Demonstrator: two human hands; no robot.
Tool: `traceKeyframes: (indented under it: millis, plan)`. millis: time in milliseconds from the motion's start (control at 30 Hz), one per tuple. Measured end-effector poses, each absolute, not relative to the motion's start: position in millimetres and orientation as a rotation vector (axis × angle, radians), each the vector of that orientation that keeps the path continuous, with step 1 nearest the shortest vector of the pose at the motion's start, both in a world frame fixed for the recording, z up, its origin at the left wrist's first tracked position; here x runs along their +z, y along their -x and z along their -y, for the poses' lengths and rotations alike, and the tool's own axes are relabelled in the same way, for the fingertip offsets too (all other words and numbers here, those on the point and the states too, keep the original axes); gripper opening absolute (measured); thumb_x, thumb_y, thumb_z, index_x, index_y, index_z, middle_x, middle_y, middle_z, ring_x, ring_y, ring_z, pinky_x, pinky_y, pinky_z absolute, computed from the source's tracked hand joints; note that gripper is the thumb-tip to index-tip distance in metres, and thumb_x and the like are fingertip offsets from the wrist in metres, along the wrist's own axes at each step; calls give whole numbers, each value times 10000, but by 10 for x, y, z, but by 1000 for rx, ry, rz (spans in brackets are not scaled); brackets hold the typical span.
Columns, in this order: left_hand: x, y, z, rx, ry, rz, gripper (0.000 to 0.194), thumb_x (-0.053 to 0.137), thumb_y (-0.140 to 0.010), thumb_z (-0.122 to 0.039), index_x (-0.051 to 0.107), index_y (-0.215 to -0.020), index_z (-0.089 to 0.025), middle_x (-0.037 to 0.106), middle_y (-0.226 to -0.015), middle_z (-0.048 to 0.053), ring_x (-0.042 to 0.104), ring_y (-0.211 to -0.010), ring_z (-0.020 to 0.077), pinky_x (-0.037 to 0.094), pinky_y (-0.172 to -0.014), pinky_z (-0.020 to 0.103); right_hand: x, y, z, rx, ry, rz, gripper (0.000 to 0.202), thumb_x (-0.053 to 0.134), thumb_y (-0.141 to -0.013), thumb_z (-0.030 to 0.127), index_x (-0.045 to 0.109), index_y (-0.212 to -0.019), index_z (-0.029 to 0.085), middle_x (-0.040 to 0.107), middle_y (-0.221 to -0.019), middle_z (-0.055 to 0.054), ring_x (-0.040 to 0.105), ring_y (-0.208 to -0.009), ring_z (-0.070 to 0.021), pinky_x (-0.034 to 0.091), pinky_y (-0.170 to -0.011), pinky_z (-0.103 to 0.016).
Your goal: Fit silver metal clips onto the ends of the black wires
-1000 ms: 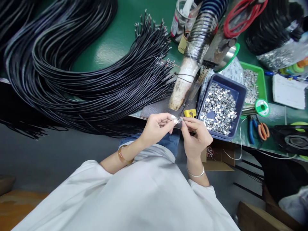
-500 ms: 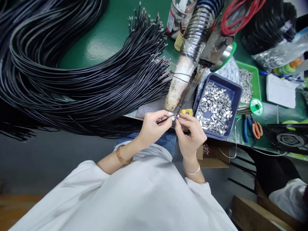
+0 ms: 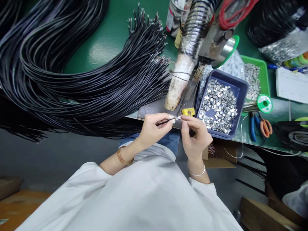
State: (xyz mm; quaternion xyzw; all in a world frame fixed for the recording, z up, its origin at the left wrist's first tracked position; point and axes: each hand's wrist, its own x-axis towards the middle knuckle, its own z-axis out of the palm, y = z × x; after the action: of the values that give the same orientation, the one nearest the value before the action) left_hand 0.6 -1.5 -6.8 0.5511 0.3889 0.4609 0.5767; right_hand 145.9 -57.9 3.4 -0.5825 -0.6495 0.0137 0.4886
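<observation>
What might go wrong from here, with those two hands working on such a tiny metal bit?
The small metal piece by the tip of the black cable could slip: it sits at the fingertips of the left hand and right hand. The dark blue tray, close beside the right hand, might get bumped, spilling its loose metal pieces. Some strands of the cable bundle reach past the table, so they might slide or tangle.

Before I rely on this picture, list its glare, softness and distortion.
Head view: pale glare on the glossy green tabletop; head view: glints off the small silver metal pieces; head view: the thin black cable shows in the left hand, its silver tip too small to read; head view: apparent wide-angle stretch toward the edges.
</observation>
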Motion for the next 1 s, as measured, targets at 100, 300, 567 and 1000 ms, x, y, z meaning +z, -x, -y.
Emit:
traceKeyframes:
  millis: [100, 300, 567, 1000]
  plan:
    - [-64, 8, 31, 987, -1240, -836, 118, 674, -795, -198, 766, -796, -124, 691, -627, 15, 558, -512, 78, 455, -502, 170, 80, -1508, 621, -76, 1440, 1562, 179, 622, -922, 152, 642, -1072, 248, 763, -815, 36, 698, -584, -90, 546, -575, -197]
    - [-110, 63, 82, 1033, -1523, -878, 116, 656, -842, -176, 752, -826, -113, 667, -658, 22, 522, -559, 80, 418, -537, 192, 160, -1445, 593, -113, 1539, 1880, 9, 655, -921, 210, 648, -923, 205, 622, -582, 74, 550, -465, -52, 421, -525, -190]
    - [-94, 102, 90, 963, -1320, -729, 150, 644, -881, -226, 738, -873, -110, 656, -639, 18, 595, -572, 93, 490, -575, 190, 80, -1439, 600, 509, 1557, 1445, 138, 615, -944, 336, 605, -863, 225, 571, -637, 67, 508, -478, -54, 376, -441, -178]
    - [-82, -30, -25, 1073, -1023, -781, 88, 730, -745, -212, 749, -748, -126, 698, -667, 11, 624, -617, 97, 509, -608, 184, -80, -1419, 565, 11, 1386, 1542, 170, 685, -859, 103, 640, -950, 240, 769, -1004, -9, 754, -945, -163, 623, -827, -321]
